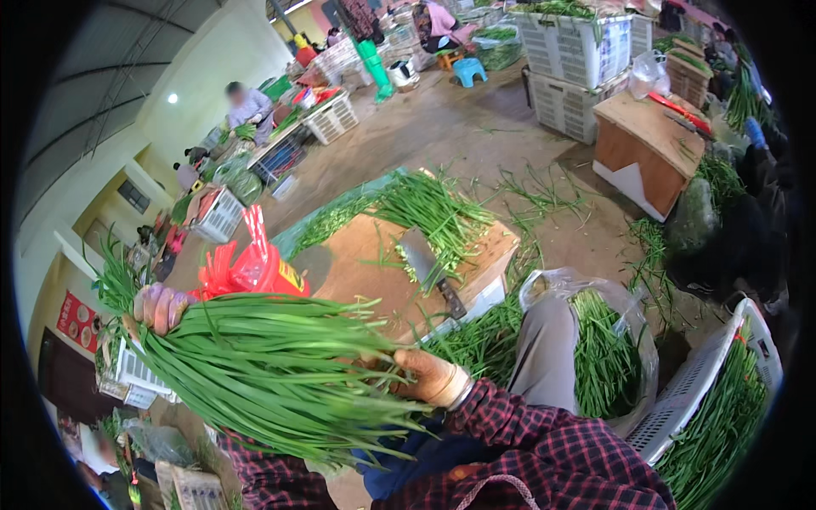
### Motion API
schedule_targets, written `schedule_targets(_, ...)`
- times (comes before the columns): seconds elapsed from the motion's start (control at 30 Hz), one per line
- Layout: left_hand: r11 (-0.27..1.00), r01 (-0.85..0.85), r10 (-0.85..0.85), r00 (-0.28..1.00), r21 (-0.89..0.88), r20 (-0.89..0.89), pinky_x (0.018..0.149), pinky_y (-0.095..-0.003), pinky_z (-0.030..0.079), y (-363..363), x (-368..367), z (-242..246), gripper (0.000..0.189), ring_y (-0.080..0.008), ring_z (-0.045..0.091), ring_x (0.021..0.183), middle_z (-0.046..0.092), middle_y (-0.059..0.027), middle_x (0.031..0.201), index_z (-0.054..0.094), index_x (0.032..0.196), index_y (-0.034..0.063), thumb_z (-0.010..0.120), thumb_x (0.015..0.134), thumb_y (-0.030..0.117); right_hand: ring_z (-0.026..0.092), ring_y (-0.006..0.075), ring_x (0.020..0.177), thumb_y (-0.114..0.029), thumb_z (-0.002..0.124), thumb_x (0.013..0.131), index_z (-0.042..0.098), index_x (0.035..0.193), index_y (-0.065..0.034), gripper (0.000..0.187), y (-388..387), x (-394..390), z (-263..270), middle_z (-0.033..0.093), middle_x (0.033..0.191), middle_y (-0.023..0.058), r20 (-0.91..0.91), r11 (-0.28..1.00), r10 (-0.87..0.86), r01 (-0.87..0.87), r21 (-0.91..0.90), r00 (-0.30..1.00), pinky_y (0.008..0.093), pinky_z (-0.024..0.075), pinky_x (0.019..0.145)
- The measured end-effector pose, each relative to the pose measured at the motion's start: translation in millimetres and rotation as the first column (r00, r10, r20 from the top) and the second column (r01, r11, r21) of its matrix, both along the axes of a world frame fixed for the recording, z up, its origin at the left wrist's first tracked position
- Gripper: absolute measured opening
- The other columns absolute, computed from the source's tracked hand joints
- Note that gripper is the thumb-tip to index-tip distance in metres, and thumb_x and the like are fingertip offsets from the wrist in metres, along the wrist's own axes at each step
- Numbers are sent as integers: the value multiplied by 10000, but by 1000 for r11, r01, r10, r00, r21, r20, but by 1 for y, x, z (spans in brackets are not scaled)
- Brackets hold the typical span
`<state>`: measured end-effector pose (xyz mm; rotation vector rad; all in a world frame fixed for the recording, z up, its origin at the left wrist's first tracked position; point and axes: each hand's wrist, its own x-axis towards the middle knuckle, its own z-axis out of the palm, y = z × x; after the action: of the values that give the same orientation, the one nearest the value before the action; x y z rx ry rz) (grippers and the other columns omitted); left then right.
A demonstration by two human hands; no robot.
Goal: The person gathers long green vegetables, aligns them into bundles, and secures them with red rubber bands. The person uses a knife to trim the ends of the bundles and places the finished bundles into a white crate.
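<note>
A large bunch of long green stalks, like garlic chives [274, 363], spreads across the view before me. My left hand [162, 308], in a stained glove, is closed around the bunch near its far left end. My right hand [424, 376], also gloved, is at the bunch's other end, thumb showing; its fingers are hidden behind the leaves. Beyond lies a wooden board [363, 280] with a cleaver [424, 258] resting on it, beside a pile of cut stalks [433, 207].
A red bucket [280, 277] with red plastic ties stands left of the board. At right are a plastic bag of stalks [602, 357] and a white crate [688, 389]. A wooden box [644, 153] stands farther off. Other people sit in the background.
</note>
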<state>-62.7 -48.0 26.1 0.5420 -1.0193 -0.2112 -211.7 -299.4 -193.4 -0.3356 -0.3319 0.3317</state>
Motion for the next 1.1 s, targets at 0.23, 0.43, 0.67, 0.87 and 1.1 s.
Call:
schedule_targets(0.23,975,141,-184,946,170,267,508,-235,312,3,-16,13,284,-43,337,456,361,61,605,398,759,138,467,916,365,465,126,660,-323,456,955,536,925,-80,258,3,-32,9,489,674,-5,-298,991,-11,51,127,955,268,384,596)
schedule_targets(0.43,972,183,-216,942,146,258,495,-263,339,68,23,-7,308,-78,420,460,424,29,563,473,813,94,446,907,386,278,31,477,-320,411,984,526,833,-73,311,-15,-45,-25,300,533,-80,43,964,102,-88,-252,994,192,217,442)
schedule_targets(0.67,898,307,-430,758,313,491,619,-226,410,50,26,19,324,-91,546,643,603,-36,910,516,922,74,433,905,387,580,202,616,-347,500,936,543,1198,-76,379,-81,-72,-72,596,684,79,32,94,-176,49,-994,984,313,471,581)
schedule_targets(0.87,956,288,-285,957,-61,45,591,-342,413,-12,-17,-11,253,-187,499,541,441,-10,599,397,676,126,574,816,241,626,308,902,-341,582,861,497,1255,-68,487,-95,23,41,631,966,182,548,-444,21,499,-745,836,378,497,757)
schedule_targets(1.1,843,516,-536,828,149,164,603,-319,390,-37,7,3,264,-140,480,538,441,11,615,377,702,142,512,861,303,457,190,1167,-292,474,949,467,1276,-25,422,-11,75,-3,485,1296,95,326,707,131,141,-692,936,336,375,978)
